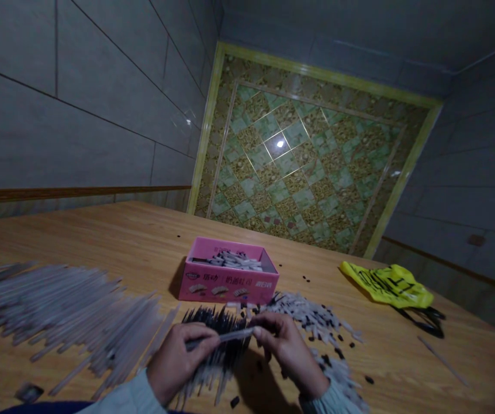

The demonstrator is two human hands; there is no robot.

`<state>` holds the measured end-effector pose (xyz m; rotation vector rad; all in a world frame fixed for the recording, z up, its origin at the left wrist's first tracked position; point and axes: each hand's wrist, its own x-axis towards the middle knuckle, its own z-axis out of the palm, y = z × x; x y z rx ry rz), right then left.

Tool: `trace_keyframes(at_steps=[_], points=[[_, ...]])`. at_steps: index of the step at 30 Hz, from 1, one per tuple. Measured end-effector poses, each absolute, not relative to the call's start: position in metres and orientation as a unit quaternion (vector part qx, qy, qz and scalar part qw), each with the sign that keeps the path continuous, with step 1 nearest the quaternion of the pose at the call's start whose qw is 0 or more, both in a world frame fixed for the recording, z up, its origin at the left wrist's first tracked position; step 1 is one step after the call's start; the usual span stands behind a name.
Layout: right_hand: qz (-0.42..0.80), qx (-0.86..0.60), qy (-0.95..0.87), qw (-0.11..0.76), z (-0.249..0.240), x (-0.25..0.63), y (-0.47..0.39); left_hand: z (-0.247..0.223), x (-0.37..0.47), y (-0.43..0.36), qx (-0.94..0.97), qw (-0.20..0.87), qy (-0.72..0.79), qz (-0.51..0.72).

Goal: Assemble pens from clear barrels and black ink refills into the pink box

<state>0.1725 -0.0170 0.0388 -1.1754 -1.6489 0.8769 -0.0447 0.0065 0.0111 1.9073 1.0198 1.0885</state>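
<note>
A slim translucent pen barrel (238, 334) is held level between my two hands. My left hand (182, 353) grips its left part between thumb and bent fingers. The fingertips of my right hand (284, 348) pinch its other end; any small part there is hidden. Beneath and behind the barrel lies a bunch of dark pointed pen pieces (206, 317), partly covered by my hands. To the right of my right hand spreads a heap of short whitish pieces with small black ones (312, 315).
Many long clear tubes (61, 310) lie in a wide pile at the left. Behind my hands stands a pink box (230, 287) with whitish pieces inside. A yellow bag (385, 284) with black handles lies at the right, near a single thin stick (442, 361). Tiled walls surround the wooden table (113, 236).
</note>
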Motion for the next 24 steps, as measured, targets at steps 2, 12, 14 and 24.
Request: trace_keyframes(at_steps=[2,12,14,24], points=[[0.317,-0.474,-0.671,0.474,0.040,0.169,-0.016,0.007,-0.044,0.011,0.687,0.421,0.406,0.431],[0.178,-0.453,-0.746,0.454,0.038,0.163,-0.022,-0.011,-0.039,0.016,0.513,0.695,0.351,0.362],[0.146,-0.446,-0.767,0.437,0.040,0.163,-0.023,-0.009,-0.039,0.014,0.530,0.675,0.358,0.368],[0.286,-0.459,-0.642,0.543,0.019,0.156,-0.019,-0.005,-0.038,0.008,0.646,0.464,0.422,0.434]])
